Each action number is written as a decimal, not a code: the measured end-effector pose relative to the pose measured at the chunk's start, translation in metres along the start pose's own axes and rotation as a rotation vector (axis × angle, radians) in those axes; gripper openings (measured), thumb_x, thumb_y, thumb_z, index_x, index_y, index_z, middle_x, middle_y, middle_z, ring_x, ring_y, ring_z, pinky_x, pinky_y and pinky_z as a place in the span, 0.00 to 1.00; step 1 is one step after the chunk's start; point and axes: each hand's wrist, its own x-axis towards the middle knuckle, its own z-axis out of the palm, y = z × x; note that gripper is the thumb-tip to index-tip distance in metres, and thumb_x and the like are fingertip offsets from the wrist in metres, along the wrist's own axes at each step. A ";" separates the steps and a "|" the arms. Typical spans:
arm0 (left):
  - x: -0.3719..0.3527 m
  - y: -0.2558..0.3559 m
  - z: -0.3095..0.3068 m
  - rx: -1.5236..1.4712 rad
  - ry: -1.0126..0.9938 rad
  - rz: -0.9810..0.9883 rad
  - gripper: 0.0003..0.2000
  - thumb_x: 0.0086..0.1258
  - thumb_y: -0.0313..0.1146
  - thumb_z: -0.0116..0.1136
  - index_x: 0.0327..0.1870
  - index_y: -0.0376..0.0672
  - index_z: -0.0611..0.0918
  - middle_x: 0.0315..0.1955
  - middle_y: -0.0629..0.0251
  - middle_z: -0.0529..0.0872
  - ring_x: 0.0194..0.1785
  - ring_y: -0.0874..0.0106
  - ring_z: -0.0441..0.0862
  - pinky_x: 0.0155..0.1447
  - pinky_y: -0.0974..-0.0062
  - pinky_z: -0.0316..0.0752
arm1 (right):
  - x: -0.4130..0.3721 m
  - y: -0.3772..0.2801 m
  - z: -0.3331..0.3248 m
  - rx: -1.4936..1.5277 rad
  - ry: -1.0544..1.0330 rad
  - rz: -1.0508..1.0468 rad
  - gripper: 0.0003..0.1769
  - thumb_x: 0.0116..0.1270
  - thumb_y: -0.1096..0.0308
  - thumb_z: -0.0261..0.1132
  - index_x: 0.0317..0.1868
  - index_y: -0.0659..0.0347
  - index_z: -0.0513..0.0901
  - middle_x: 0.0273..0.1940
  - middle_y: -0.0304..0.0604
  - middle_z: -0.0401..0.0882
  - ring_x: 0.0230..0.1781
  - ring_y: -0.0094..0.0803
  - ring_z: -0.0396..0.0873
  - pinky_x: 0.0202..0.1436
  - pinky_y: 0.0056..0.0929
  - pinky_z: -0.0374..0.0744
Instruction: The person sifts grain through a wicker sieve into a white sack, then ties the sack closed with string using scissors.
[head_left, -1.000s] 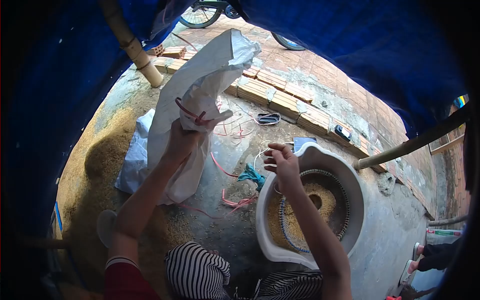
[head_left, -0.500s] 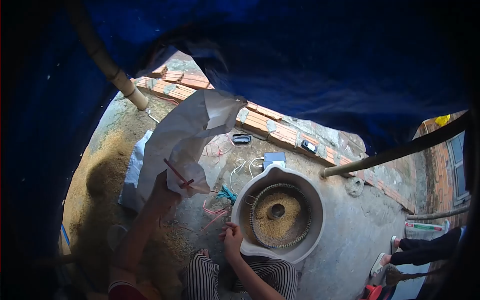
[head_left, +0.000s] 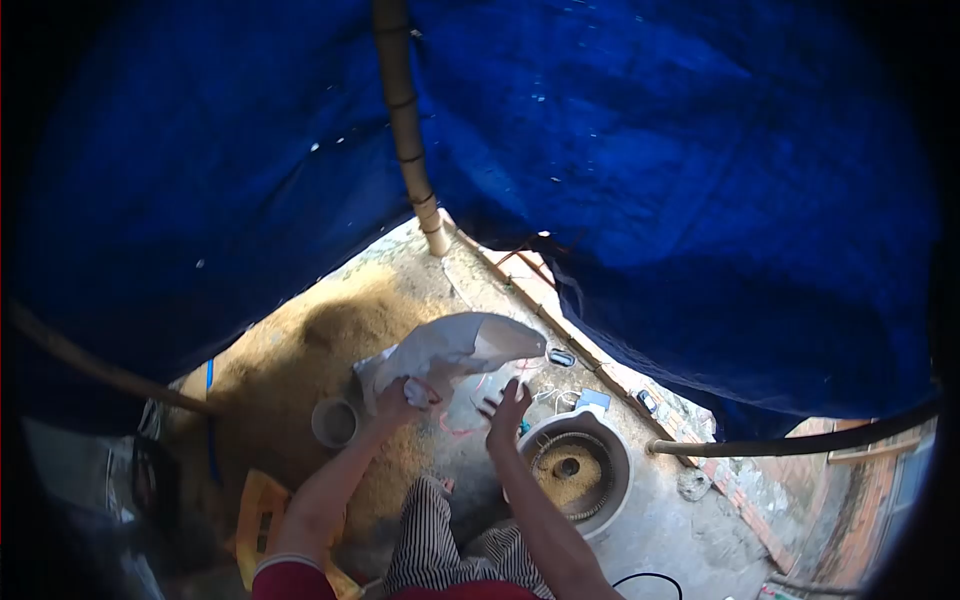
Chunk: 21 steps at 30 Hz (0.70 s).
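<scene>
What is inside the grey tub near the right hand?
The tub holds a round rimmed tray with yellowish grain around a dark round piece. Tray and grain cover the tub's bottom, so anything underneath cannot be seen.

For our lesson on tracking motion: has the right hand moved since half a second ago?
Yes: judged against the tub, the right hand has shifted in view from the near-left side towards the far-left.

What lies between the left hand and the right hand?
In the head view, concrete floor with thin pink strips on it shows between the left hand, gripping the white sack, and the open right hand.
</scene>
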 end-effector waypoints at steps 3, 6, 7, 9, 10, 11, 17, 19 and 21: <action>-0.006 0.044 -0.063 -0.107 0.139 -0.095 0.41 0.34 0.57 0.72 0.51 0.41 0.75 0.46 0.57 0.78 0.49 0.62 0.77 0.51 0.66 0.72 | 0.028 -0.035 0.024 -0.036 -0.040 0.006 0.44 0.60 0.50 0.62 0.68 0.43 0.42 0.55 0.49 0.65 0.49 0.45 0.68 0.38 0.43 0.76; -0.021 0.086 -0.114 -0.195 0.357 0.166 0.36 0.31 0.55 0.74 0.42 0.40 0.79 0.40 0.54 0.81 0.41 0.62 0.80 0.46 0.66 0.74 | 0.054 -0.075 0.045 -0.309 -0.222 0.013 0.46 0.63 0.47 0.56 0.70 0.46 0.36 0.68 0.42 0.47 0.64 0.41 0.54 0.50 0.40 0.73; -0.035 0.107 -0.144 -0.287 0.210 0.099 0.33 0.35 0.49 0.74 0.44 0.40 0.78 0.39 0.56 0.80 0.43 0.59 0.79 0.47 0.66 0.73 | 0.140 -0.031 0.001 -0.256 -0.475 -0.190 0.42 0.54 0.40 0.61 0.66 0.39 0.54 0.63 0.38 0.56 0.60 0.48 0.58 0.55 0.54 0.64; -0.054 0.121 -0.169 -0.774 0.128 0.142 0.26 0.40 0.46 0.72 0.40 0.43 0.79 0.38 0.57 0.80 0.43 0.59 0.79 0.45 0.65 0.72 | 0.008 -0.147 0.084 -0.416 -0.336 -0.041 0.45 0.56 0.45 0.62 0.68 0.35 0.44 0.66 0.35 0.55 0.66 0.49 0.48 0.59 0.55 0.59; -0.060 0.126 -0.174 -0.293 0.257 0.249 0.25 0.44 0.47 0.70 0.41 0.42 0.79 0.36 0.58 0.78 0.40 0.59 0.79 0.42 0.62 0.71 | 0.043 -0.152 0.086 -0.368 -0.307 -0.029 0.54 0.52 0.47 0.65 0.69 0.33 0.34 0.67 0.33 0.52 0.67 0.50 0.46 0.59 0.57 0.57; -0.075 0.132 -0.184 -0.245 0.313 0.293 0.25 0.46 0.50 0.68 0.39 0.40 0.78 0.34 0.58 0.75 0.38 0.58 0.78 0.39 0.62 0.70 | 0.012 -0.172 0.111 -0.337 -0.186 -0.091 0.58 0.51 0.47 0.67 0.68 0.33 0.29 0.68 0.37 0.49 0.68 0.52 0.45 0.60 0.59 0.55; -0.126 0.101 -0.148 -0.275 0.337 0.114 0.30 0.42 0.51 0.70 0.40 0.38 0.75 0.34 0.52 0.74 0.40 0.53 0.77 0.39 0.59 0.70 | -0.048 -0.194 0.155 -0.391 -0.305 -0.098 0.49 0.57 0.64 0.62 0.70 0.45 0.36 0.55 0.49 0.66 0.54 0.41 0.68 0.55 0.48 0.68; -0.124 0.068 -0.070 -0.190 0.219 0.004 0.32 0.38 0.46 0.72 0.44 0.38 0.73 0.36 0.47 0.75 0.41 0.50 0.77 0.42 0.58 0.72 | -0.026 -0.157 0.136 -0.869 -0.513 -0.029 0.54 0.53 0.60 0.68 0.70 0.45 0.36 0.57 0.51 0.64 0.48 0.45 0.71 0.45 0.46 0.74; -0.141 0.066 -0.054 -0.289 0.132 -0.112 0.31 0.38 0.43 0.72 0.45 0.37 0.74 0.38 0.46 0.75 0.41 0.49 0.77 0.44 0.59 0.73 | -0.005 -0.108 0.113 -1.203 -0.739 -0.089 0.46 0.54 0.69 0.63 0.69 0.50 0.45 0.48 0.53 0.71 0.38 0.40 0.75 0.38 0.40 0.76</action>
